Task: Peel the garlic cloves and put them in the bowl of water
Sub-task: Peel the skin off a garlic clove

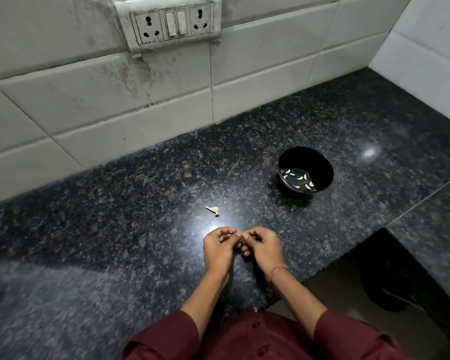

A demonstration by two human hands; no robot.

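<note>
1. Black speckled granite countertop (115,229) fills the frame. Your left hand (218,246) and right hand (263,246) meet just below centre, fingers curled, thumb and fingertips pressed together where the two hands touch.
2. Both hands look to be pinching one small thing. From the task, it is most likely a garlic clove being skinned, but it is hidden between your fingertips.
3. Because it is hidden, you cannot tell the clove's long axis or which way its tip points.
4. The relation that matters is this: the round black bowl of water (317,162) sits up and to the right of your hands, well apart from them, in the right-middle of the frame.
5. Your right hand is the nearer one, so it suits the carry to the bowl; the path is a diagonal toward the upper right.
6. Pale peeled cloves (300,178) already float in the bowl, crescent-shaped, their long axes lying in mixed directions.
7. A pale scrap of garlic skin (213,209) lies on the counter just above your left hand, away from the bowl side.
</note>
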